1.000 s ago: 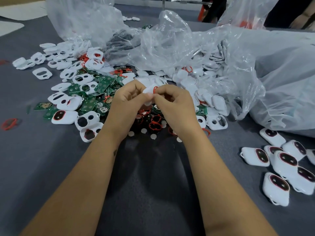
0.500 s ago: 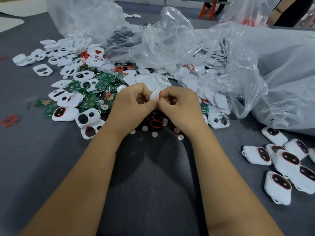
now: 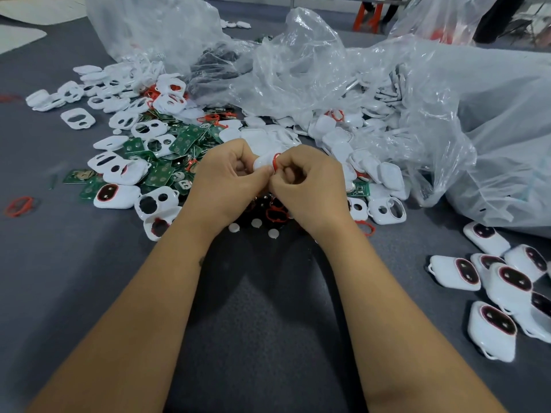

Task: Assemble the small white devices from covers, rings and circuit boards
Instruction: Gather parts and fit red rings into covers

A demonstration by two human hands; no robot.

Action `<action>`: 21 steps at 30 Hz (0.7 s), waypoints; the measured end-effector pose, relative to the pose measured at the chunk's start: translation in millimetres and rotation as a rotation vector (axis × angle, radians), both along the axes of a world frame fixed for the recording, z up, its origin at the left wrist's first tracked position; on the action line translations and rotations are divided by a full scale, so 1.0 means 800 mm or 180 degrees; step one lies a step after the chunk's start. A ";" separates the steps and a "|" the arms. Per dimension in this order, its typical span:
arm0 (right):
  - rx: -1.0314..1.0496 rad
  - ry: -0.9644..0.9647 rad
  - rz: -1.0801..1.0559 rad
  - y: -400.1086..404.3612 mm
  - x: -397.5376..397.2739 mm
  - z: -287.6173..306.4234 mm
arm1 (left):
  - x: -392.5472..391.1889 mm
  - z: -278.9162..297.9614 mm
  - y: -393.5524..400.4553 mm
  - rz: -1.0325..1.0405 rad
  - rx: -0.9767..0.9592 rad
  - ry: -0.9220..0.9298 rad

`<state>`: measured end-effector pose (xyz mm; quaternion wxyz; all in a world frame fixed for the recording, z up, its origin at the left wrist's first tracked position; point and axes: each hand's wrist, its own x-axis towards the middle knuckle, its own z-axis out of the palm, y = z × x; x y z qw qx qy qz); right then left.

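My left hand (image 3: 226,183) and my right hand (image 3: 307,186) meet above the middle of the pile, fingers curled. Between them they pinch a small white cover (image 3: 262,163) with a red ring (image 3: 275,162) at its right edge. My right thumb and fingers press on the ring. Most of the cover is hidden by my fingers. Under my hands lie loose red rings (image 3: 275,214) and small white discs (image 3: 256,223). Green circuit boards (image 3: 187,141) and white covers with cut-outs (image 3: 149,129) spread to the left.
Finished white devices with dark oval windows (image 3: 492,281) lie at the right. Large clear plastic bags (image 3: 432,93) holding more white parts fill the back and right. A stray red ring (image 3: 19,205) lies far left on the grey table (image 3: 74,278).
My hands stayed together on the same cover and ring, shifting slightly toward me. The ring now shows more plainly at the cover's right edge.
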<state>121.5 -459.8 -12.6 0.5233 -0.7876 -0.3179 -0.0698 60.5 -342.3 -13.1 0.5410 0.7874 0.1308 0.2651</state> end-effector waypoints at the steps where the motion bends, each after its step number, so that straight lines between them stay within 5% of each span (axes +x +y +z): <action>1: -0.0011 0.0012 0.0010 0.001 0.000 0.000 | 0.000 0.000 -0.001 0.0013 -0.0010 -0.0012; 8: 0.0371 -0.0077 -0.0095 -0.002 0.002 -0.002 | 0.000 0.007 -0.011 0.0037 0.0040 -0.0346; 15: 0.0443 -0.0595 -0.0402 -0.003 0.002 -0.006 | -0.029 0.035 0.057 0.1140 0.0141 -0.0579; 21: 0.0261 -0.0313 -0.0405 -0.001 0.004 -0.010 | -0.062 0.033 0.134 0.1074 0.0343 0.1006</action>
